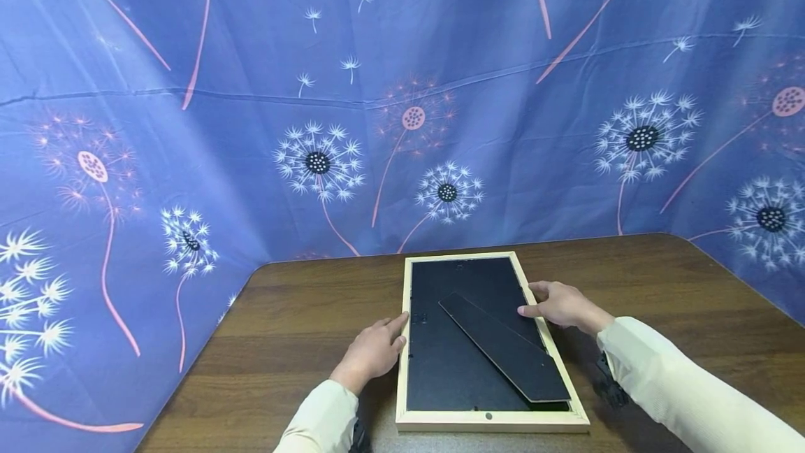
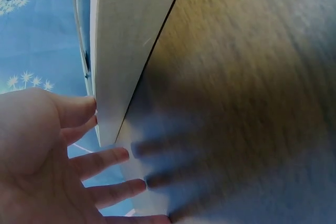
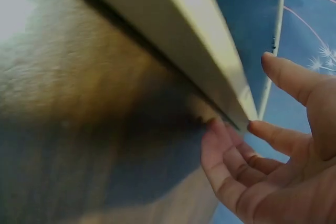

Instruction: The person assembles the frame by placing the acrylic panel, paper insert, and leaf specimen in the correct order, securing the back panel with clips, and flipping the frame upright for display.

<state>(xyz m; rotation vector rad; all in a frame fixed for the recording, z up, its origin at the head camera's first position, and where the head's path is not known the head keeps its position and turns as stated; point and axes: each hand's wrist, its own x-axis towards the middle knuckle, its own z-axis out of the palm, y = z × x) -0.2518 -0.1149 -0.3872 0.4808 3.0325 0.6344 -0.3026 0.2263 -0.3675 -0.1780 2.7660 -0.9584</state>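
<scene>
A picture frame [image 1: 453, 417] with a pale wooden border lies back side up on the table, its black backing board [image 1: 434, 376] showing. On the backing, a black easel stand [image 1: 503, 344] lies slantwise from upper middle to lower right. My left hand [image 1: 375, 351] touches the frame's left edge with its fingertips; in the left wrist view the fingers are spread beside the wooden side [image 2: 128, 40]. At the right edge, my right hand [image 1: 562, 305] rests its index finger on the border. Its thumb [image 3: 289, 77] reaches over the backing, and the other fingers are loosely bent.
The brown wooden table [image 1: 302, 327] extends to both sides of the frame. Behind it and to the left hangs a blue cloth [image 1: 503, 138] with a dandelion print. The frame's top edge lies close to the table's back edge.
</scene>
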